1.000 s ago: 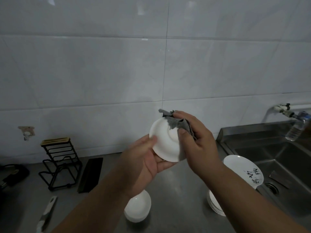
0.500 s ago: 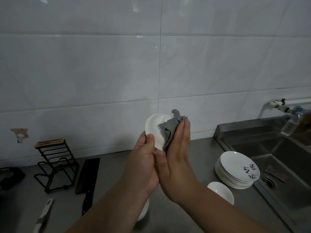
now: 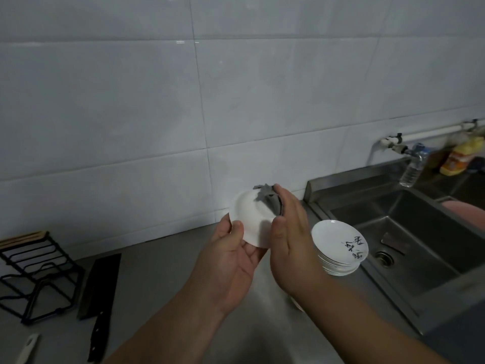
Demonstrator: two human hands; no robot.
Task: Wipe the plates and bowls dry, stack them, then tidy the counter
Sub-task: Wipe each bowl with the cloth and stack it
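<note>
I hold a small white bowl [image 3: 250, 219] above the steel counter, its outside turned toward me. My left hand [image 3: 232, 261] grips its lower rim from below. My right hand [image 3: 291, 237] presses a grey cloth [image 3: 270, 200] against the bowl's right side and base. A stack of white plates [image 3: 338, 248] with black writing on the top one stands on the counter just right of my right hand. A sliver of another white dish [image 3: 296, 303] shows under my right wrist.
A steel sink [image 3: 409, 245] with a drain lies at the right, with a tap, a plastic bottle [image 3: 413, 168] and a yellow bottle [image 3: 462, 158] behind it. At the left are a black wire rack [image 3: 34, 277], a cleaver [image 3: 101, 292] and a white handle [image 3: 27, 348].
The bowl has turned in my left hand and the cloth has slid from its face to its right side and base. The view has shifted left and down.
</note>
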